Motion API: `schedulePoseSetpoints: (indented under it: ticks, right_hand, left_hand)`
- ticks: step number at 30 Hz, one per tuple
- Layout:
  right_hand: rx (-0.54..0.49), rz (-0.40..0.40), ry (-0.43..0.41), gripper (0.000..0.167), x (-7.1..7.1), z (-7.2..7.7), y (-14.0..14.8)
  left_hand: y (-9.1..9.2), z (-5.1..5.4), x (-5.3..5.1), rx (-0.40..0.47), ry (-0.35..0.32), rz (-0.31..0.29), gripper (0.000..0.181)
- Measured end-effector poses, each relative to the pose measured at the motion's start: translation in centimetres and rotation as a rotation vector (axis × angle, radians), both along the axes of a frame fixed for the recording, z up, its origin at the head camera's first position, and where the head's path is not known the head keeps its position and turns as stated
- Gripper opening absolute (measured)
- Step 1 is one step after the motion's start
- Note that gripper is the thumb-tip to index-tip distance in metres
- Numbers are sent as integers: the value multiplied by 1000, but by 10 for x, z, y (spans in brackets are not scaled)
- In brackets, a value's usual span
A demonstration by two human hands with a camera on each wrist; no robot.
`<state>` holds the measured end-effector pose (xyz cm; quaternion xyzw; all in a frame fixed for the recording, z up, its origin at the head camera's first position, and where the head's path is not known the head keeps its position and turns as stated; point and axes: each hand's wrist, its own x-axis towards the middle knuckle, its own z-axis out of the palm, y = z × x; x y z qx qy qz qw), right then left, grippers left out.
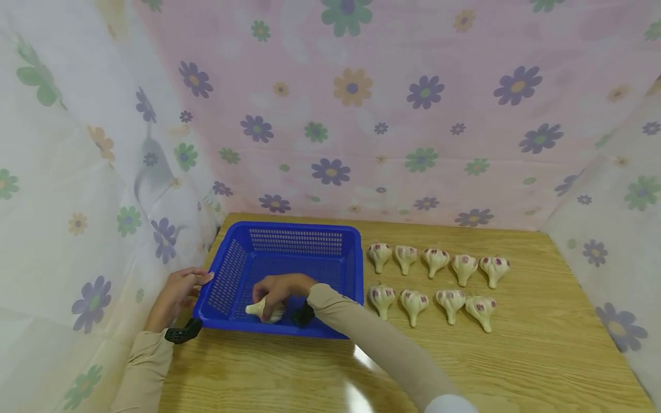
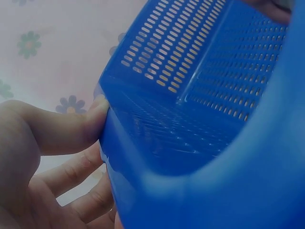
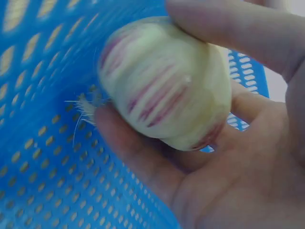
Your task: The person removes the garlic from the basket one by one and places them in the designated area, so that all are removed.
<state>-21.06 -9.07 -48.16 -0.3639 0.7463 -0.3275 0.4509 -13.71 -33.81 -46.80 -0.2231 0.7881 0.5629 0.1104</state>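
Observation:
Inside a blue plastic basket, near its front wall, my right hand grips a garlic bulb. In the right wrist view the bulb shows pale skin with purple streaks, between the thumb and curled fingers. Some of its roots show beside a fingertip. My left hand holds the basket's left rim. The left wrist view has the thumb on the rim edge and the other fingers against the wall's outer side; their tips are partly hidden.
Two rows of garlic bulbs, a back row and a front row, lie right of the basket on the wooden table. Flowered cloth hangs behind the table and along both sides.

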Motion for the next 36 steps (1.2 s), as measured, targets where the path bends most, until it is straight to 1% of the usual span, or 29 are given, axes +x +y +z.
schedulePoseSetpoints:
  ticks: [4, 6, 8, 10, 15, 20, 24, 27, 32, 36]
  right_hand:
    - [-86, -70, -22, 30, -4, 8, 17]
    - [-122, -110, -17, 30, -7, 12, 27]
    - [-144, -140, -11, 30, -9, 18, 37]
    - [-158, -154, 1, 30, -10, 23, 47]
    - [-189, -151, 60, 33, -12, 38, 73]
    - [-193, -155, 143, 40, -13, 52, 98]
    - [-190, -156, 184, 42, -13, 60, 118]
    - [-191, -164, 214, 42, -13, 64, 134]
    - [-209, -172, 287, 43, -12, 73, 159]
    - [-222, -178, 323, 44, -9, 78, 181]
  left_hand:
    - [0, 0, 1, 7, -5, 5, 45]
    - [1, 0, 1, 12, 1, 3, 48]
    - [1, 1, 1, 18, 10, 4, 50]
    - [1, 1, 1, 21, 16, 1, 49]
    - [0, 1, 2, 39, 19, -3, 45]
    - [0, -1, 2, 38, 11, -10, 49]
    - [0, -1, 2, 32, 1, -15, 53]
    - [0, -1, 3, 32, -3, -17, 53]
    - [1, -2, 3, 25, 4, -15, 53]
    - [1, -2, 3, 46, -5, -11, 55]
